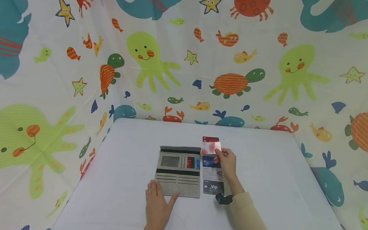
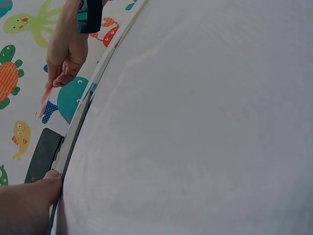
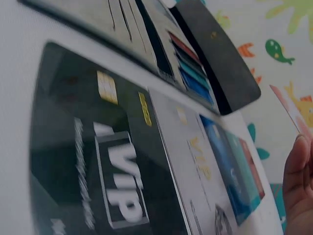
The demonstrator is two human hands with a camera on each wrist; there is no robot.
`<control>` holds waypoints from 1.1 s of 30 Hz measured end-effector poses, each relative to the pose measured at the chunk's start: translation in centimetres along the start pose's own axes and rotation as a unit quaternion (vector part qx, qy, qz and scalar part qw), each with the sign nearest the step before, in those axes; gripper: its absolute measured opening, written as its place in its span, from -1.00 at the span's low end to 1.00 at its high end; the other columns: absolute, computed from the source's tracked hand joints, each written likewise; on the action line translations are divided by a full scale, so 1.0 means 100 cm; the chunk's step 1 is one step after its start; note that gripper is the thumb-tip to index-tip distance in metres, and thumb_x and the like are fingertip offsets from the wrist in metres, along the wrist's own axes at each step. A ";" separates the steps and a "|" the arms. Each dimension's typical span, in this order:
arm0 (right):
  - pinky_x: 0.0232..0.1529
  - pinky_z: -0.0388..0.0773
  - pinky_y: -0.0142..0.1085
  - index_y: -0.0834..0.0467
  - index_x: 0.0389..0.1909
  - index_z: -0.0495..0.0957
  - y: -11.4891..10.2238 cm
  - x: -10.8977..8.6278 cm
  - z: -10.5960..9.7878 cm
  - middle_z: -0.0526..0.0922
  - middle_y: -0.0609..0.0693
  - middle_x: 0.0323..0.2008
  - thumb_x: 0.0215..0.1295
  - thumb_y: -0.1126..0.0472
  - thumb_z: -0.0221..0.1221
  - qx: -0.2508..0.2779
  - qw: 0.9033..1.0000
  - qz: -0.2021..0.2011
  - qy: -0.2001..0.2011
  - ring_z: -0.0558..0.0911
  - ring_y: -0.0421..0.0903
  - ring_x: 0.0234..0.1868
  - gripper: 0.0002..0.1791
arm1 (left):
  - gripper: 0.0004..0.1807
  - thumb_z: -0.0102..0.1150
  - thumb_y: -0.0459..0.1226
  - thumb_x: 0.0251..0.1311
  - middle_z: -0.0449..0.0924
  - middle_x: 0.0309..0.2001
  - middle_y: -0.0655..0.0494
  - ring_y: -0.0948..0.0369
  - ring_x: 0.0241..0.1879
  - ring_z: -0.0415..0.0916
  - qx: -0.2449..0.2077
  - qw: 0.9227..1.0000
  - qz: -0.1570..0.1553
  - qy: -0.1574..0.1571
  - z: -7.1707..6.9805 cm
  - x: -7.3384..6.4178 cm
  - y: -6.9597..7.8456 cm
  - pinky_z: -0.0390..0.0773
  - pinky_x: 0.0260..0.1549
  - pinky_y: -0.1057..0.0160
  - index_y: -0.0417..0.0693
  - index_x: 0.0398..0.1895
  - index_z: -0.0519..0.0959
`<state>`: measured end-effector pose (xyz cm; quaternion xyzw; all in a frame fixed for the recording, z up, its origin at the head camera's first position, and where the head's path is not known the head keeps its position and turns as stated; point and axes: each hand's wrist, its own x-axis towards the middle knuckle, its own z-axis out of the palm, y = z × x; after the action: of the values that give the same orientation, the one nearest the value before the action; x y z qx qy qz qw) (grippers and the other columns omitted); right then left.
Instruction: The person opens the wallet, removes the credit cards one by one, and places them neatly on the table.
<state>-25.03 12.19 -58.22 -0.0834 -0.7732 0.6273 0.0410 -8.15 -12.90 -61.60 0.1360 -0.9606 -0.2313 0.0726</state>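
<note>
A grey wallet lies unfolded on the white table, with several cards tucked in its upper right slots. My left hand rests on its lower left corner, fingers extended and thumb spread along the bottom edge. Between thumb and fingers, my right hand pinches a pink-and-white card above a column of cards. That column, right of the wallet, shows a red card at the far end, then a blue card, a silver card and a black VIP card nearest me. The right wrist view also shows a teal card.
The white table extends to both sides of the wallet and cards. A curtain printed with sea animals hangs behind the table and along its sides. A dark wrist camera sits on my right wrist, just over the black card's corner.
</note>
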 end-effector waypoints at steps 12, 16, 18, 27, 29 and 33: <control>-0.42 0.61 -0.58 0.41 0.01 0.47 0.014 0.023 -0.029 0.76 0.26 -0.34 0.36 0.10 0.28 0.009 0.994 0.020 0.105 0.68 -0.34 -0.59 -0.54 | 0.17 0.26 0.28 0.11 0.02 0.53 -0.43 -0.26 0.55 -0.04 -0.004 1.000 -0.006 -0.015 -0.001 -0.006 -0.007 0.05 0.49 -0.24 -0.50 0.46 0.14; -0.38 0.61 -0.61 0.40 0.14 0.45 0.018 0.028 -0.036 0.70 0.33 -0.15 0.43 0.13 0.21 0.000 0.991 0.054 0.118 0.68 -0.38 -0.56 -0.54 | 0.17 0.26 0.28 0.12 0.02 0.53 -0.43 -0.26 0.55 -0.04 -0.009 1.000 -0.005 -0.017 -0.003 -0.009 -0.010 0.05 0.50 -0.24 -0.50 0.46 0.14; -0.37 0.61 -0.61 0.40 0.18 0.43 0.019 0.030 -0.039 0.67 0.33 -0.10 0.44 0.14 0.19 0.009 0.989 0.073 0.127 0.66 -0.41 -0.56 -0.53 | 0.17 0.26 0.28 0.12 0.01 0.53 -0.43 -0.27 0.55 -0.04 -0.013 1.000 -0.005 -0.016 -0.004 -0.010 -0.011 0.05 0.49 -0.25 -0.51 0.46 0.14; -0.37 0.66 -0.51 0.36 0.24 0.39 0.023 0.039 -0.045 0.68 0.31 -0.09 0.48 0.14 0.14 0.028 0.981 0.120 0.148 0.70 -0.34 -0.55 -0.53 | 0.18 0.25 0.30 0.11 0.02 0.53 -0.42 -0.25 0.56 -0.04 0.000 1.000 -0.004 -0.019 -0.003 -0.011 -0.011 0.06 0.49 -0.24 -0.49 0.46 0.14; -0.39 0.65 -0.52 0.36 0.24 0.39 0.024 0.041 -0.045 0.69 0.30 -0.12 0.48 0.12 0.14 0.021 0.981 0.122 0.149 0.69 -0.35 -0.57 -0.52 | 0.18 0.26 0.29 0.11 0.03 0.53 -0.43 -0.26 0.55 -0.02 0.001 1.000 -0.003 -0.017 -0.003 -0.011 -0.011 0.07 0.49 -0.24 -0.50 0.45 0.15; -0.44 0.61 -0.56 0.36 0.22 0.40 0.028 0.044 -0.042 0.69 0.28 -0.17 0.50 0.10 0.11 -0.005 0.982 0.116 0.152 0.65 -0.37 -0.61 -0.53 | 0.17 0.26 0.28 0.11 0.04 0.52 -0.44 -0.27 0.55 -0.02 0.002 1.000 -0.001 -0.016 -0.004 -0.010 -0.011 0.07 0.49 -0.25 -0.51 0.45 0.16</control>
<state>-28.48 17.54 -60.24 -0.2673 -0.7458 0.6043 0.0843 -6.85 -13.70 -61.84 0.1334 -0.9618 -0.2321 0.0569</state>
